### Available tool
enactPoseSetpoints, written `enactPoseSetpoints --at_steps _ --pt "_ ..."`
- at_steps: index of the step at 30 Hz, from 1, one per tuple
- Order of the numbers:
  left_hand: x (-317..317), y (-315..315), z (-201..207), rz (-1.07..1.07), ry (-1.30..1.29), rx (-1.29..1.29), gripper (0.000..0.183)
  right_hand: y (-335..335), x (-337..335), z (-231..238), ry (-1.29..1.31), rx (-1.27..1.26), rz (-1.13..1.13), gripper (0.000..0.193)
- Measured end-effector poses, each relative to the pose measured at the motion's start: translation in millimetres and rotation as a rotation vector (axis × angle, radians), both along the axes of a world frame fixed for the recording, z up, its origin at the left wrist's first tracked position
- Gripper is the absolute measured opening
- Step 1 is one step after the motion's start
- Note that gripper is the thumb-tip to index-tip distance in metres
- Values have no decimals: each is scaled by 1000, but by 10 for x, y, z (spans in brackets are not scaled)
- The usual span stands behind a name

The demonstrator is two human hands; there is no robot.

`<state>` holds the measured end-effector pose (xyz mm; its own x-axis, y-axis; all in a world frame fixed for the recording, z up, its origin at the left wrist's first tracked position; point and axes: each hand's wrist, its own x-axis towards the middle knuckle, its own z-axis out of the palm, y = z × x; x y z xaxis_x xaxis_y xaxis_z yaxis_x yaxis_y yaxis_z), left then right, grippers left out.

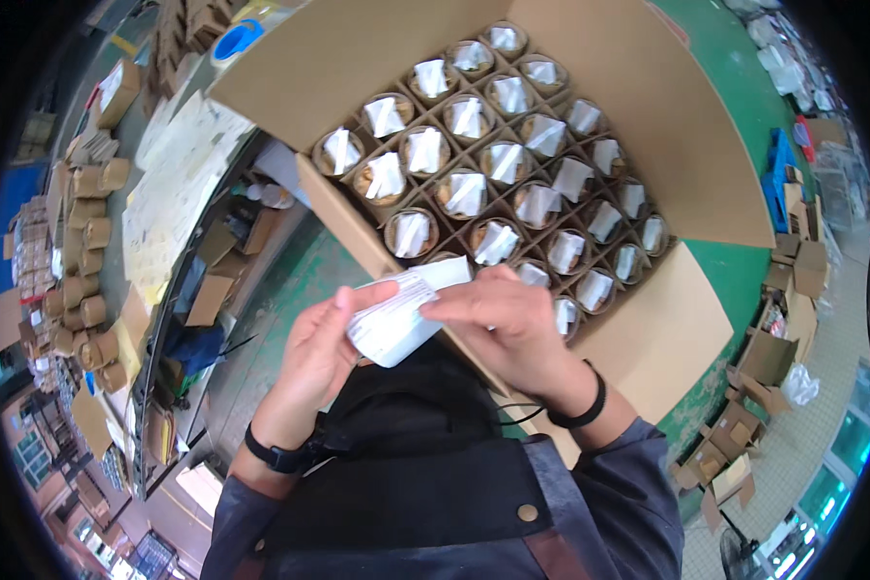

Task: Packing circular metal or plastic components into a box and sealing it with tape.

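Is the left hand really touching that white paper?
Touching: the head view shows the left hand holding the white paper, thumb lying over its edge.

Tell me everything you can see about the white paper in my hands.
The white paper looks thin, with rows of fine dark print and blanker areas toward its upper right end. It is bent or folded rather than flat; whether it is one sheet or several I cannot tell. It slants up to the right, by the near side of the open carton. Your left hand holds its left side; your right hand's fingers touch its right.
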<state>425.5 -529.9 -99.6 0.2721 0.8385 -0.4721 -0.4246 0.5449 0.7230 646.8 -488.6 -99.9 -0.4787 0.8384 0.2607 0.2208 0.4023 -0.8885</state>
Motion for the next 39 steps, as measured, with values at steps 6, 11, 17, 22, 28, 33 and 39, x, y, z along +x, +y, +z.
enactPoseSetpoints --at_steps 6,11,17,22,28,33,39 --pt "-35 1 -175 453 173 -13 44 380 649 -451 24 -449 -246 14" --pt "-39 72 -129 515 261 95 38 973 1433 -1655 -487 -252 -451 20" --pt "-50 -93 -80 619 260 92 53 784 1071 -1678 -660 -87 -657 52" --pt "187 -51 -105 559 34 -52 58 800 979 -1633 -599 -26 -694 50" --pt "358 17 41 306 278 82 44 600 265 -32 241 -396 280 47" --pt "344 72 146 134 281 134 33 448 235 -12 221 -372 175 26" --pt "386 89 29 206 103 14 46 320 330 -87 202 -283 74 20"
